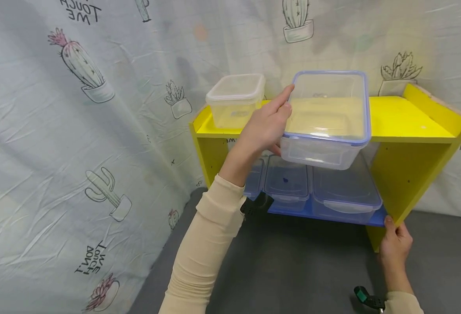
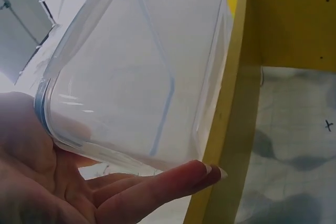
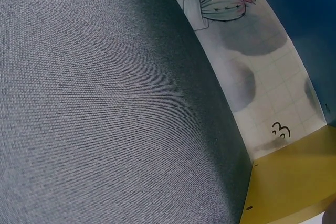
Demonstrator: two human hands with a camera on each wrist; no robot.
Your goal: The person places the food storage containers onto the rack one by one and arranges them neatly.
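Note:
My left hand (image 1: pixel 267 122) grips a clear plastic food container (image 1: pixel 328 115) with a blue-rimmed lid by its left side. The container tilts toward me at the front edge of the yellow shelf unit's top (image 1: pixel 401 115). From the left wrist view, fingers (image 2: pixel 152 190) reach along the container wall, their tips right at the yellow board. Low on the right, my right hand (image 1: pixel 397 246) holds the front edge of the unit's yellow side panel (image 1: pixel 414 174), thumb near the blue lower shelf (image 1: pixel 316 219). Only a sliver of that hand shows in the right wrist view.
A smaller container with a whitish lid (image 1: pixel 238 87) stands at the top shelf's left end. Several blue-lidded containers, including a large one (image 1: pixel 346 187), line the blue shelf. Below is a dark grey fabric surface (image 1: pixel 293 261); a cactus-print curtain (image 1: pixel 77 152) hangs behind and left.

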